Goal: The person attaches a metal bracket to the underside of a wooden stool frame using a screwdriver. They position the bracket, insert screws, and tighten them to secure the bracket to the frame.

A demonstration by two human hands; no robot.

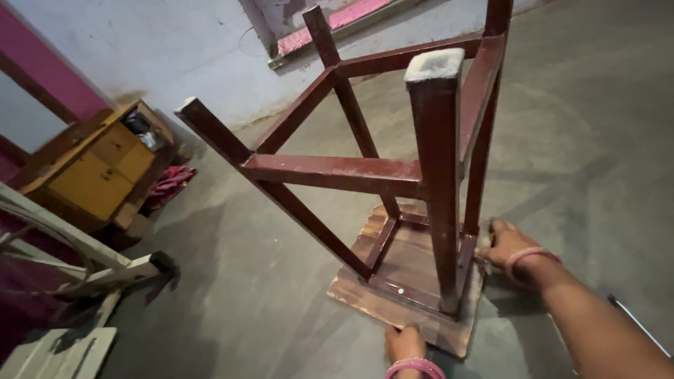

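A dark red wooden stool [337,172] stands upside down on the grey floor, its legs pointing up and tilted toward the camera. Its worn square seat [365,295] lies flat on the floor. My left hand [404,344], with pink bangles at the wrist, holds the seat's near edge with curled fingers. My right hand [507,244], also with a pink bangle, grips the seat's right edge beside one leg. Something small and pale shows at its fingertips, but I cannot tell what it is.
A yellow wooden cabinet [98,172] stands against the left wall with a pink cloth [168,184] beside it. A white wooden frame [77,263] lies at the lower left. A thin metal rod [640,327] lies on the floor at the right. A pink-topped ledge [330,24] runs along the far wall.
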